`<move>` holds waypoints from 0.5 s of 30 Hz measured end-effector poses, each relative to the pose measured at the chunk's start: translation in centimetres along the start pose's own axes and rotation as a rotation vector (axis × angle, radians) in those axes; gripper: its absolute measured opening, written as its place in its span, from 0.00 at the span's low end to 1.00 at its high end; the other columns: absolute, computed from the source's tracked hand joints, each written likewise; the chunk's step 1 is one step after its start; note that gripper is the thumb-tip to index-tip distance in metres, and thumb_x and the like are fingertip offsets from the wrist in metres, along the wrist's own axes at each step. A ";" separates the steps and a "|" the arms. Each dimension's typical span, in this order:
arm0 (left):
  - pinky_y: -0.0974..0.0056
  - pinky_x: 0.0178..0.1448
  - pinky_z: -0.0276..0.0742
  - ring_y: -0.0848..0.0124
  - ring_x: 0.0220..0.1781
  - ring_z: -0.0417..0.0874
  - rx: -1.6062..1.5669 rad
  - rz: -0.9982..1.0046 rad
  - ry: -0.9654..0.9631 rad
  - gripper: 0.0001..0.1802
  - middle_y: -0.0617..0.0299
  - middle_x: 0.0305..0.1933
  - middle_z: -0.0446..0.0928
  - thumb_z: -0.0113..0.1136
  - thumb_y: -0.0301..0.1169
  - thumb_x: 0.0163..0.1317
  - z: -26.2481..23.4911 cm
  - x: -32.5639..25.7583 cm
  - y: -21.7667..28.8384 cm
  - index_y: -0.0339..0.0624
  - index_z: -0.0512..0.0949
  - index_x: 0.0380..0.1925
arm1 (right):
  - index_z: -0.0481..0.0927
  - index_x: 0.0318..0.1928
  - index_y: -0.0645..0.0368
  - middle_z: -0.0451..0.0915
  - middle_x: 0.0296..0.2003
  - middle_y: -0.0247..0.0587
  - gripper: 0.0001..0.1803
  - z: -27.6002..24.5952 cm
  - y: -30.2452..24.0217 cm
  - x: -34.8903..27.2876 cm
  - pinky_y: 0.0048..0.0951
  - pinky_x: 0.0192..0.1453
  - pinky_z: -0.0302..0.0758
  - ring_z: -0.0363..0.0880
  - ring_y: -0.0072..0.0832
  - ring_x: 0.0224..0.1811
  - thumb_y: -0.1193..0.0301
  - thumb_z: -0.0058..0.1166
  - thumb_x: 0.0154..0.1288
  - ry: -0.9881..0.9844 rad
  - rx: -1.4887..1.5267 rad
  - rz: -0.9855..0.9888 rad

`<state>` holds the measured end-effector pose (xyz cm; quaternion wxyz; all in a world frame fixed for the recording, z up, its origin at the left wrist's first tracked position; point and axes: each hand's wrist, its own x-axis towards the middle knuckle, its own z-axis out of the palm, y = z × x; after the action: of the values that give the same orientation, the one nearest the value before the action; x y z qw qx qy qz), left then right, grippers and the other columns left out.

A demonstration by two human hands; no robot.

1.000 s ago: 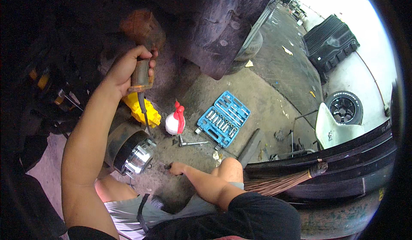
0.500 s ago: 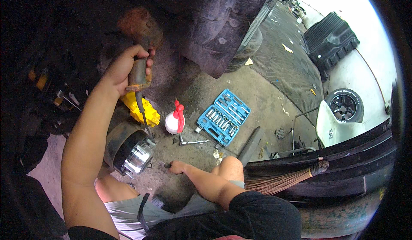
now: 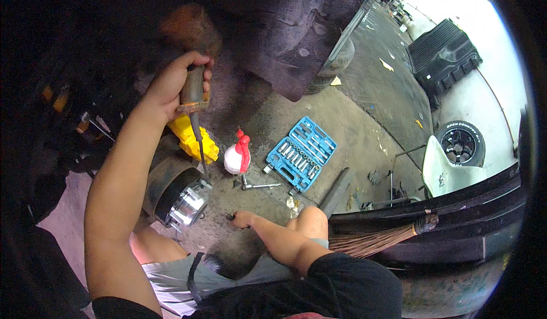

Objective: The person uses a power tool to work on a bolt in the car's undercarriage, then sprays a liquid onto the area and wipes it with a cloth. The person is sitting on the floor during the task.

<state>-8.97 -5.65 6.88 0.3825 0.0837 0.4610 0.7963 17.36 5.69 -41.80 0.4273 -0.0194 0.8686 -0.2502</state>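
Observation:
Raised at the upper left, my left hand (image 3: 174, 85) wraps round the grimy body of a corded power tool (image 3: 194, 94); its front end is lost in the dark. The tool's cord (image 3: 199, 139) hangs down past a yellow object (image 3: 194, 139) toward a wheel hub (image 3: 188, 202) with a shiny metal face. Low over the floor, my right hand (image 3: 244, 219) has closed fingers round something small and dark that I cannot make out. Near the tool's upper end is a rusty brown part (image 3: 191, 28).
On the concrete lie a red-and-white spray bottle (image 3: 236, 155), a ratchet wrench (image 3: 261, 186) and an open blue socket set (image 3: 302, 153). A stick broom (image 3: 376, 236) lies to my right. Dark vehicle panels (image 3: 290, 39) hang overhead. A wheel (image 3: 458, 142) leans by the white wall.
The view has shifted slightly, so most things sit a little to the right. My left hand still grips the power tool, and my right hand stays low near the floor.

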 end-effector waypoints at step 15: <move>0.66 0.33 0.81 0.74 0.26 0.81 0.133 0.069 0.072 0.11 0.67 0.28 0.78 0.63 0.40 0.61 -0.7 0.2 -0.1 0.47 0.78 0.38 | 0.82 0.49 0.66 0.87 0.35 0.54 0.22 -1.6 -1.6 -2.1 0.44 0.43 0.81 0.87 0.46 0.40 0.60 0.54 0.62 -0.017 0.107 -0.019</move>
<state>-9.43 -5.92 6.41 0.3316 0.0961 0.5234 0.7791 17.17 5.50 -38.76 0.4329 -0.0069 0.8499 -0.3004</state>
